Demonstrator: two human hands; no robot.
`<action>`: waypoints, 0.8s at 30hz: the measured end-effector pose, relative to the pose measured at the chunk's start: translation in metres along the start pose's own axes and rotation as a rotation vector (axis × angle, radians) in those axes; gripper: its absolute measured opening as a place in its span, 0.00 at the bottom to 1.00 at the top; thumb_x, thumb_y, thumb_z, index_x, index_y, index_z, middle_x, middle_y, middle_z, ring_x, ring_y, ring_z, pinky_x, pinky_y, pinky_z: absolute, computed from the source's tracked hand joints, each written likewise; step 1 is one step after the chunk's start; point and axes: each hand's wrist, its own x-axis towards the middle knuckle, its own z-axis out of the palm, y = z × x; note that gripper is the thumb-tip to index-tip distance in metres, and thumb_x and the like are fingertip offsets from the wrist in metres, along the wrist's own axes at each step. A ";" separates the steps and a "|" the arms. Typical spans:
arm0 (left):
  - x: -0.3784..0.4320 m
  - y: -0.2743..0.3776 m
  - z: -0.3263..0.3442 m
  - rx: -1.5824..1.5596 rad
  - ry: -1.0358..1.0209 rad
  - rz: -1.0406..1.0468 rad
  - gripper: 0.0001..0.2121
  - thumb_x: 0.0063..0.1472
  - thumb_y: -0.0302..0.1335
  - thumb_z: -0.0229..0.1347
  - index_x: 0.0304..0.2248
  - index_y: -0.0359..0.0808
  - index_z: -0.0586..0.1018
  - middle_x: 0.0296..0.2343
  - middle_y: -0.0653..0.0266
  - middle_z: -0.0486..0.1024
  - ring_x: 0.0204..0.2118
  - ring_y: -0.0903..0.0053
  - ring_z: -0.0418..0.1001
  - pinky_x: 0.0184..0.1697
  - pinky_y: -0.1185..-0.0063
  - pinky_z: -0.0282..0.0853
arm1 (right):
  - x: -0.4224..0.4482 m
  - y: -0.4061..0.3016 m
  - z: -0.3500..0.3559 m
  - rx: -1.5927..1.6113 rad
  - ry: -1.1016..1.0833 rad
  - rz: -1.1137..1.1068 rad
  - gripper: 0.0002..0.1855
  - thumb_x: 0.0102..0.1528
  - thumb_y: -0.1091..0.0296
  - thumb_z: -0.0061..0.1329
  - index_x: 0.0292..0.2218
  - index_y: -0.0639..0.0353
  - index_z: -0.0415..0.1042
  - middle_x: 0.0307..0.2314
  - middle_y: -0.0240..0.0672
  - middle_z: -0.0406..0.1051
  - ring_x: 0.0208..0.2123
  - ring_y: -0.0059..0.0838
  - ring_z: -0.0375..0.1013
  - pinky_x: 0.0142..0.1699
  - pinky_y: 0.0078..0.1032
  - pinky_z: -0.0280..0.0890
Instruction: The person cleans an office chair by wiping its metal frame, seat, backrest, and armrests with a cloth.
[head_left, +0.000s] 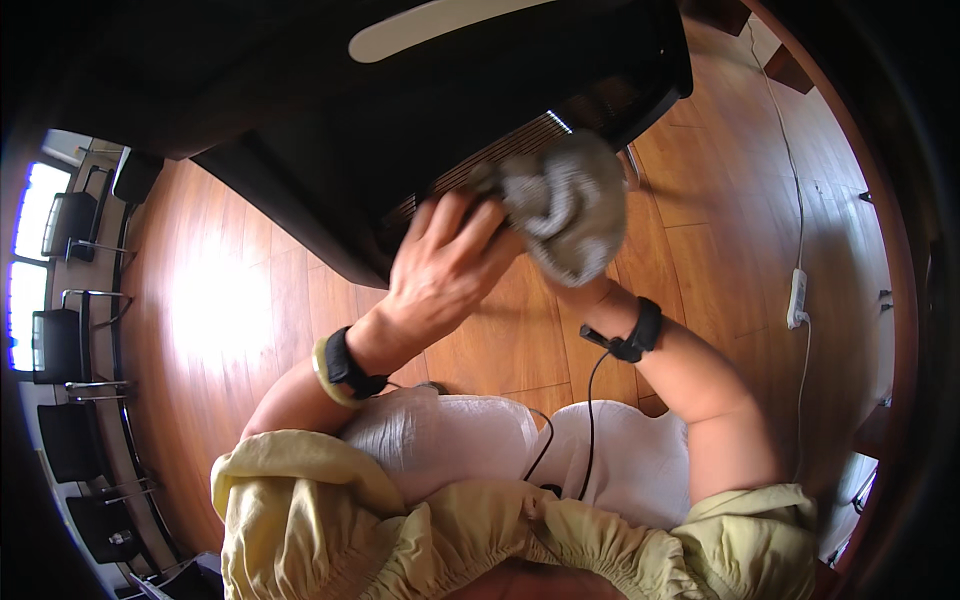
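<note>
A crumpled grey cloth (574, 210), blurred by motion, covers most of my right hand (581, 292), which holds it from below. My left hand (446, 262) is beside the cloth with its fingers bent and spread a little. Its fingertips reach the cloth's left edge and the front of a large black appliance (315, 172); whether they pinch the cloth cannot be made out. Just beyond the fingers runs a slatted grille (502, 146) in the appliance's edge. Each wrist bears a black strap, with a thin cable on the right one.
Wooden flooring (517, 337) spreads below. A white power strip (798, 300) with a cord lies on the floor at the right. Black chairs (61, 337) line the left side by bright windows. A black cable (591, 420) hangs across my lap (465, 442).
</note>
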 end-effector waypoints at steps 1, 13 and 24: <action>-0.012 -0.002 -0.005 0.004 -0.012 -0.012 0.15 0.42 0.26 0.54 0.34 0.40 0.77 0.36 0.64 0.66 0.38 0.69 0.65 0.38 0.76 0.63 | 0.000 -0.001 0.008 0.042 -0.014 0.018 0.21 0.52 0.66 0.54 0.45 0.61 0.65 0.42 0.37 0.66 0.42 0.29 0.67 0.47 0.28 0.64; -0.101 -0.014 -0.078 0.179 0.223 -0.141 0.09 0.47 0.28 0.62 0.27 0.34 0.76 0.32 0.56 0.74 0.41 0.61 0.72 0.53 0.58 0.56 | 0.026 -0.070 0.090 -0.179 -0.285 -0.203 0.31 0.48 0.57 0.54 0.50 0.60 0.59 0.44 0.40 0.62 0.49 0.36 0.59 0.56 0.34 0.53; -0.082 -0.032 -0.069 0.088 0.132 -0.349 0.23 0.44 0.26 0.63 0.41 0.27 0.73 0.41 0.49 0.71 0.46 0.55 0.68 0.49 0.62 0.63 | 0.029 -0.080 0.099 -0.306 -0.351 -0.235 0.32 0.51 0.56 0.51 0.52 0.61 0.58 0.49 0.45 0.58 0.55 0.44 0.53 0.62 0.43 0.43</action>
